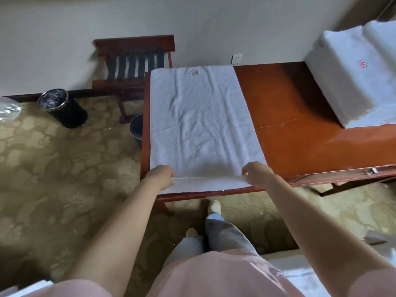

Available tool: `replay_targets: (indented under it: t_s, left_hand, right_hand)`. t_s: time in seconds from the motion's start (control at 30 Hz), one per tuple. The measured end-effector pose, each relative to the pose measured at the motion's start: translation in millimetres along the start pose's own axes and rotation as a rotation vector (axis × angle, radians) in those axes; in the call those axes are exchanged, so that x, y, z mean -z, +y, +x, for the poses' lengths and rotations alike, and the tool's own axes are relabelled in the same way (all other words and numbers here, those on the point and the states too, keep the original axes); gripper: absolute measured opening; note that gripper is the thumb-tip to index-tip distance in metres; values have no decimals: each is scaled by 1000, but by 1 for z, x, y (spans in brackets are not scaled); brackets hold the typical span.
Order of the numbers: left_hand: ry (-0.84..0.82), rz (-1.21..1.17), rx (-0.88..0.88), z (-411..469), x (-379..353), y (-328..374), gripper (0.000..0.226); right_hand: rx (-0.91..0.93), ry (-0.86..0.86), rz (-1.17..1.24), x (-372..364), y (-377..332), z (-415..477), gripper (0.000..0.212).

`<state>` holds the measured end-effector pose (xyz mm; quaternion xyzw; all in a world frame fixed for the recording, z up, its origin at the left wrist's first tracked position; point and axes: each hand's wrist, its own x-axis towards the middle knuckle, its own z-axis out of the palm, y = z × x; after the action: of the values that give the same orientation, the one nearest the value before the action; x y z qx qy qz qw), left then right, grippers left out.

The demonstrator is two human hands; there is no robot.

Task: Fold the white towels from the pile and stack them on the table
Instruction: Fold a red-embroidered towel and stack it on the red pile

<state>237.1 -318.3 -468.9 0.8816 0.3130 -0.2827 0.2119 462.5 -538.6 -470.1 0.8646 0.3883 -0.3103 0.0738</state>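
Plainly, the main risk is an uneven fold. Both hands hold the near end of the towel [199,125], which lies spread flat on the left end of the table [289,129], its far edge close to the wall. If one hand lifts or travels faster than the other, the near end would likely land skewed on the far one, and the fold would need redoing. The towel's left side runs right along the table's left edge, so a sideways tug could drag cloth over the side toward the bin [137,129] on the floor below. Wrinkles across the middle could get trapped inside the fold. The stack of folded towels [360,78] sits well apart at the right end and looks safe from a stray elbow.

The left hand [161,175] grips the near left corner, fingers curled over the cloth, knuckles up. The right hand [256,173] pinches the near right corner the same way, wrist bent down. Both forearms reach forward, nearly straight, spread about as wide as the towel, and the gripped cloth is raised into a low ridge.
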Motion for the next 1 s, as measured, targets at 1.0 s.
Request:
replay_targets:
  t_s: [1.0]
  left_hand:
    - [583, 203, 482, 172, 277, 26, 13]
  right_hand:
    - [192, 748, -102, 267, 0, 214, 29]
